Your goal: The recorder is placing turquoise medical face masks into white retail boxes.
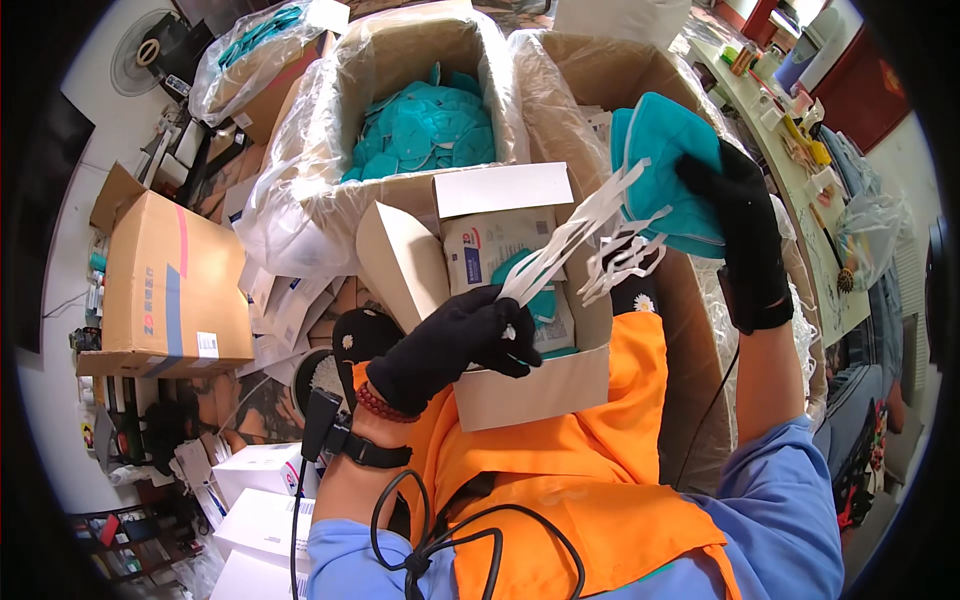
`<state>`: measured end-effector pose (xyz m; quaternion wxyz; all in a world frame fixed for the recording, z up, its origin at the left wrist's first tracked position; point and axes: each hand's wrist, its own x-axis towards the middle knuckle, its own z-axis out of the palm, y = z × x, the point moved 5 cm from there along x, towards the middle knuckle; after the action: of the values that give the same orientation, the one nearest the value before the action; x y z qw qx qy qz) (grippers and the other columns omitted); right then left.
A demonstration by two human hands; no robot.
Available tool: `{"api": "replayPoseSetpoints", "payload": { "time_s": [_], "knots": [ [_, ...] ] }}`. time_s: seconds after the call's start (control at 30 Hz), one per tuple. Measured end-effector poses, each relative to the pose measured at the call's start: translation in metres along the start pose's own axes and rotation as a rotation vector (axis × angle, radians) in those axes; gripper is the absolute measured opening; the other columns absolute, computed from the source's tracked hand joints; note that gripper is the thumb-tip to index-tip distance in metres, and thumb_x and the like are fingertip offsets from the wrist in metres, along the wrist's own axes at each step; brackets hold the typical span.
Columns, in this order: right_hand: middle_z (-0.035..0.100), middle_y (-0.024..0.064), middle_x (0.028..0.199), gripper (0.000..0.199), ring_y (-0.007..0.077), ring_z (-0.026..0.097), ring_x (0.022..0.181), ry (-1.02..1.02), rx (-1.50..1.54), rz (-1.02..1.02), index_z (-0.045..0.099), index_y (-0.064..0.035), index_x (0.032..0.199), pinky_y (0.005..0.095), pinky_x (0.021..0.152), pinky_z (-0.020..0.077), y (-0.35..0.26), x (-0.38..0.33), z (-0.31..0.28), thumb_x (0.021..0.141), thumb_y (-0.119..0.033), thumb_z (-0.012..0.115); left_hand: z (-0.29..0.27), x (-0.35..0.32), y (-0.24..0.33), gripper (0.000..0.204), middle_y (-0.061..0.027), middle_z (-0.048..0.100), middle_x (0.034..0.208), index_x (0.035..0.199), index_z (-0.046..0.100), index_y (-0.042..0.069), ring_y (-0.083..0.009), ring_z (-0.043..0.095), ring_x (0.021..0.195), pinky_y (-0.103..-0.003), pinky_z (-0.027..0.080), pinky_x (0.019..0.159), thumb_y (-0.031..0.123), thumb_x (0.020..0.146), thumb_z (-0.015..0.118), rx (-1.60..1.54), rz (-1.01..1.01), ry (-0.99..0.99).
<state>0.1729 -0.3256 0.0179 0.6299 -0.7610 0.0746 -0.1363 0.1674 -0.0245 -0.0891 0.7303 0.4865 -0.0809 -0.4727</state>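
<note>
A stack of teal face masks (672, 165) is gripped at its right side by my right hand (742, 225), in a black glove, raised to the right of my lap. White straps (575, 235) hang from the masks toward the left. My left hand (455, 340), gloved in black too, is closed around the gathered ends of those straps. Below the straps an open white carton (535, 395) stands between my knees, flaps up. Inside it lie printed plastic packets (485, 245) and teal masks (540, 303), partly hidden by my left hand and the straps.
Ahead stands a large lined box (310, 200) with a heap of teal masks (425, 130). Another large box (700, 330) is at the right, beside a cluttered table (790, 170). At the left are a brown carton (185, 285) and white boxes (265, 525). A cable (490, 530) crosses my lap.
</note>
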Motion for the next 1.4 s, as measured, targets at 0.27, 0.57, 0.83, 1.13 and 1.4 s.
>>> {"api": "replayPoseSetpoints", "payload": {
  "time_s": [0.27, 0.57, 0.83, 1.13, 1.4],
  "knots": [
    [0.072, 0.0032, 0.105, 0.037, 0.0115, 0.065, 0.095, -0.189, -0.018, 0.027, 0.067, -0.0022, 0.119, 0.0285, 0.091, 0.0502, -0.004, -0.018, 0.018, 0.085, -0.016, 0.073, 0.013, 0.014, -0.011, 0.031, -0.0095, 0.066, 0.1, 0.119, 0.06, -0.001, -0.02, 0.069, 0.09, -0.037, 0.059, 0.081, 0.022, 0.1, 0.055, 0.066, 0.016, -0.04],
    [0.071, 0.0043, 0.107, 0.034, 0.0117, 0.066, 0.094, 0.172, -0.008, -0.137, 0.067, -0.0034, 0.121, 0.0274, 0.087, 0.0509, 0.005, -0.013, -0.041, 0.091, -0.017, 0.07, -0.004, -0.029, 0.0, 0.029, -0.0094, 0.069, 0.087, 0.105, 0.063, -0.002, -0.0169, 0.069, 0.069, -0.028, 0.056, 0.061, 0.025, 0.1, 0.054, 0.316, -0.103, 0.091],
    [0.064, 0.0164, 0.123, 0.045, 0.027, 0.064, 0.108, -0.095, 0.46, 0.119, 0.055, -0.0008, 0.131, 0.0405, 0.098, 0.0512, -0.005, -0.069, -0.009, 0.09, -0.018, 0.065, -0.022, -0.031, 0.017, 0.022, -0.0098, 0.069, 0.087, 0.102, 0.064, -0.001, -0.0207, 0.069, 0.074, -0.031, 0.056, 0.066, 0.02, 0.097, 0.059, 0.781, 0.106, 0.141],
    [0.064, 0.0165, 0.123, 0.04, 0.0298, 0.058, 0.122, -1.126, 0.165, 0.468, 0.063, -0.0034, 0.121, 0.043, 0.1, 0.0465, 0.039, -0.121, 0.105, 0.085, -0.014, 0.078, 0.059, -0.027, 0.049, 0.017, -0.0164, 0.065, 0.083, 0.099, 0.065, 0.006, -0.0371, 0.066, 0.076, -0.045, 0.053, 0.066, 0.021, 0.092, 0.062, 1.395, 0.416, 0.117],
    [0.067, 0.0092, 0.117, 0.042, 0.0242, 0.064, 0.108, -0.693, 0.266, 0.18, 0.063, -0.0005, 0.12, 0.0373, 0.094, 0.0494, 0.023, -0.142, 0.101, 0.081, -0.007, 0.077, 0.041, -0.038, -0.025, 0.029, -0.019, 0.068, 0.101, 0.118, 0.062, 0.003, -0.0377, 0.066, 0.091, -0.04, 0.053, 0.08, 0.016, 0.093, 0.063, 0.378, 0.099, -0.015]
  ]
}}
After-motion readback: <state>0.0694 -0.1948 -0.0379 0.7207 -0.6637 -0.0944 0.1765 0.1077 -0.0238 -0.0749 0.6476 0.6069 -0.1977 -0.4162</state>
